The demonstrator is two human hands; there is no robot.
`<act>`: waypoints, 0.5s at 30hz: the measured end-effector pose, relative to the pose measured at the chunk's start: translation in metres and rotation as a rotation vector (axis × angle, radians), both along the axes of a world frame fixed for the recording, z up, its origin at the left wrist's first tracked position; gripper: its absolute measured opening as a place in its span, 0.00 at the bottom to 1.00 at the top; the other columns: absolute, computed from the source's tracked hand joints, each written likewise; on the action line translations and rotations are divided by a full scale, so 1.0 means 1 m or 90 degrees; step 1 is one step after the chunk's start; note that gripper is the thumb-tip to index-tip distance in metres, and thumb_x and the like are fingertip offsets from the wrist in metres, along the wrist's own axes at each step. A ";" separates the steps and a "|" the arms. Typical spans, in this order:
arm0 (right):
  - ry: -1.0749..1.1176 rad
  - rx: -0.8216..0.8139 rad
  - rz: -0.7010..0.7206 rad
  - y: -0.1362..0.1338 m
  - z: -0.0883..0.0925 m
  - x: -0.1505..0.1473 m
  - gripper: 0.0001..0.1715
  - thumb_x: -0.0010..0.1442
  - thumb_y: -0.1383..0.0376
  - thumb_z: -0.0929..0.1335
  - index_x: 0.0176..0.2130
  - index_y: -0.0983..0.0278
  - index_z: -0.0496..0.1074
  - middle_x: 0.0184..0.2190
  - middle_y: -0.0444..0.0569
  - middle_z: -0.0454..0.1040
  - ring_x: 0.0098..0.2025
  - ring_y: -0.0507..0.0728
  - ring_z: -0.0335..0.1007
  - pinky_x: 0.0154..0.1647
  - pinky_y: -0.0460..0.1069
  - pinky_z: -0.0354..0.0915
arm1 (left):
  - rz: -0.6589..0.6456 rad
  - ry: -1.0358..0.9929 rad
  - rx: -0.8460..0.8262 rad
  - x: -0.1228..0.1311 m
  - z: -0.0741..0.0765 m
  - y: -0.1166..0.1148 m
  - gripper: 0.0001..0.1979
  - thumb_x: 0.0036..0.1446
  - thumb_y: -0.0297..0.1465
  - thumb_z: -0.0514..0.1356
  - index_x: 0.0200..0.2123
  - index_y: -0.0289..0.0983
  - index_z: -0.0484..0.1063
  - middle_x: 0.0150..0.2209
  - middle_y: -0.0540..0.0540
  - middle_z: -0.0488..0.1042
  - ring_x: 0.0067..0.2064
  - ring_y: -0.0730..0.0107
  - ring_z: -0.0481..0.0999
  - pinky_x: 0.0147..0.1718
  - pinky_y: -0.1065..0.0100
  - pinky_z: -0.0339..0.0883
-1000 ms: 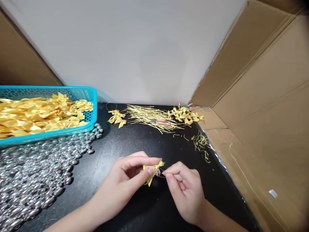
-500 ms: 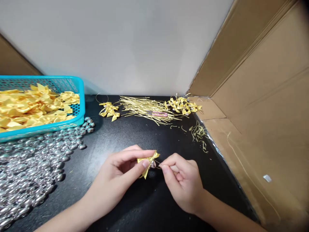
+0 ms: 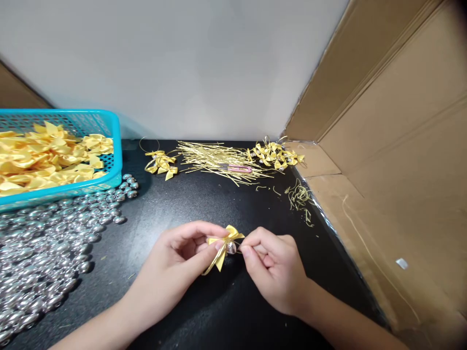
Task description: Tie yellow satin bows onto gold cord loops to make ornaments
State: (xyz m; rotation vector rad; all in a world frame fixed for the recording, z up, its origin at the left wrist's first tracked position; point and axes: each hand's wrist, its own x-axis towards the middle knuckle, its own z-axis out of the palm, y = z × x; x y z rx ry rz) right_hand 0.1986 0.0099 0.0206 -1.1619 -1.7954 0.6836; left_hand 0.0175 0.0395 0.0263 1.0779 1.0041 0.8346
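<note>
Between thumb and fingers, my left hand (image 3: 182, 255) pinches a yellow ribbon bow (image 3: 220, 260) above the black table. A silver bead (image 3: 231, 248) sits against the bow's right side. Thin gold cord (image 3: 209, 267) runs around the bow and loops out below my left thumb. Close by on the right, my right hand (image 3: 273, 267) is closed in a pinch on the cord's end beside the bead. The fingertips cover most of that end.
At left, a turquoise basket (image 3: 116, 165) holds many yellow bows, with loose silver beads (image 3: 47, 253) before it. Along the back lie finished bows (image 3: 273, 154), gold cord lengths (image 3: 204, 158) and pink-handled snips (image 3: 240, 168). Cord scraps (image 3: 299, 194) lie near the cardboard wall (image 3: 394, 146) at right.
The bow has turned in my left fingers, so more of its loops and the bead show. My right hand stays pinched at the cord, shifted slightly left. The view has moved a little.
</note>
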 end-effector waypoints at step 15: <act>-0.067 0.032 0.031 0.005 0.005 0.010 0.10 0.60 0.76 0.64 0.30 0.67 0.71 0.23 0.43 0.66 0.24 0.47 0.61 0.26 0.42 0.58 | -0.015 -0.097 -0.098 0.003 -0.008 0.001 0.11 0.49 0.36 0.71 0.26 0.38 0.74 0.22 0.56 0.73 0.25 0.80 0.67 0.25 0.81 0.60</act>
